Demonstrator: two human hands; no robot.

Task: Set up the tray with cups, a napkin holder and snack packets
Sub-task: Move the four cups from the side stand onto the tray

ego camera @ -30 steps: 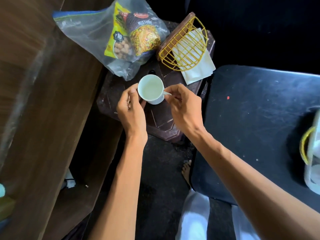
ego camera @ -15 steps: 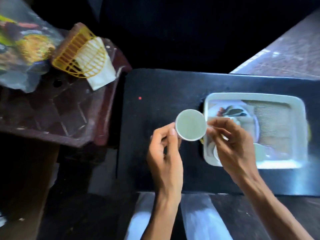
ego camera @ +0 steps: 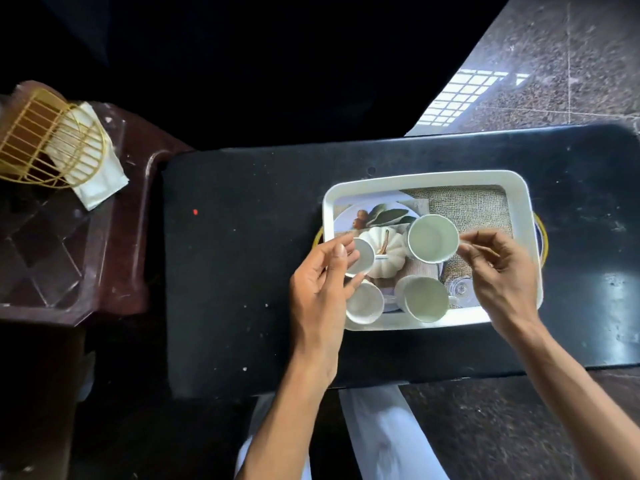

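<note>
A white tray with a printed picture on its floor lies on the black table. Three white cups stand in it: one at the left, one at the front left, one at the front middle. My right hand pinches the handle of another white cup, held just over the tray's middle. My left hand hovers at the tray's left end, fingers apart, thumb at the left cup's rim. The yellow wire napkin holder with white napkins lies tilted on the stool. No snack packets are in view.
A dark brown plastic stool stands directly left of the table. The tray's right half shows a burlap print. Speckled stone floor lies beyond the table at the right. My white-clad legs are below the table's front edge.
I turned from the stool to the table, carrying the cup rightwards from over the stool to above the tray. My left hand has come off that cup. The snack bag left the view.
</note>
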